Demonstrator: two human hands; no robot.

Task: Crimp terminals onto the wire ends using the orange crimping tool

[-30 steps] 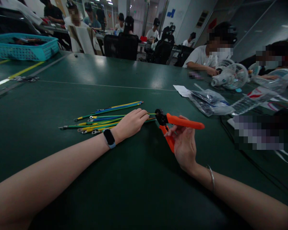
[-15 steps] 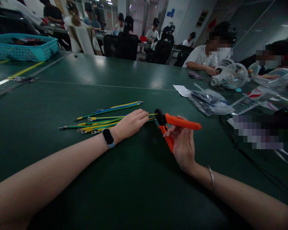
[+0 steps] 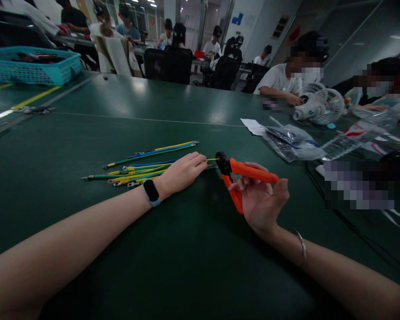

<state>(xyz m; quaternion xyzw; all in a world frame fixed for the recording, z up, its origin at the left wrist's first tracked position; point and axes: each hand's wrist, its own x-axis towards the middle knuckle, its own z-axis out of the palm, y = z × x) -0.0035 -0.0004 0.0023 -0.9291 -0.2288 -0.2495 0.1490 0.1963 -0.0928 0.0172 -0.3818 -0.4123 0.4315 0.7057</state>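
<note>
My left hand (image 3: 184,171) rests low over a bundle of wires and is closed on a yellow wire (image 3: 212,159), whose end reaches the jaws of a crimping tool. That crimping tool (image 3: 250,170) has black jaws and orange handles spread wide apart. My right hand (image 3: 262,198) holds it, fingers between and around the handles, thumb up near the end of the upper one. Several yellow, green and blue wires (image 3: 142,174) with metal ring lugs lie left of and under my left hand. Behind them lie a few more wires (image 3: 160,151).
A turquoise basket (image 3: 36,66) stands at the far left beside small metal parts (image 3: 36,110). To the right lie a clear plastic bag (image 3: 291,142), a plastic bottle (image 3: 356,135) and a black cable (image 3: 350,222). White fans (image 3: 320,106) and seated people are across the table.
My right thumb has moved outward and up to the end of the upper handle, and the wrist has shifted slightly right. My left hand and the wires stay nearly still.
</note>
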